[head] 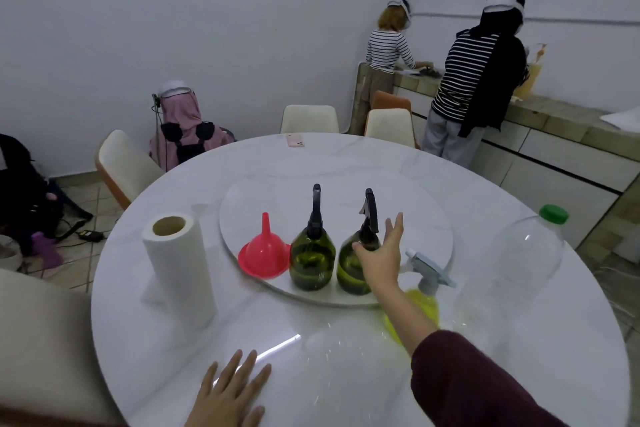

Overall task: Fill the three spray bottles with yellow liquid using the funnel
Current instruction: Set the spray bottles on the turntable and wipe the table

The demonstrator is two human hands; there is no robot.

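Your hands over the round white table, three filled spray bottles ahead.

Your left hand (230, 395) lies flat on the glossy marble-look table (173, 357) at its near edge, fingers spread, holding nothing; bare tabletop stretches between it and the raised round turntable (408, 218). Your right hand (381, 253), maroon sleeve behind it, reaches open-fingered against the right green bottle (349, 270), thumb at its shoulder, not closed round it. Your forearm partly hides the clear spray bottle (422, 305) of yellow liquid near the table's right edge; it looks blurred. Beside it stands a large clear plastic bottle (512, 270) with a green cap. On the turntable's near rim stand the left green bottle (311, 263) and an upturned red funnel (265, 253). A paper towel roll (180, 263) stands upright towards the left edge. A pink phone (295, 140) lies at the far edge.
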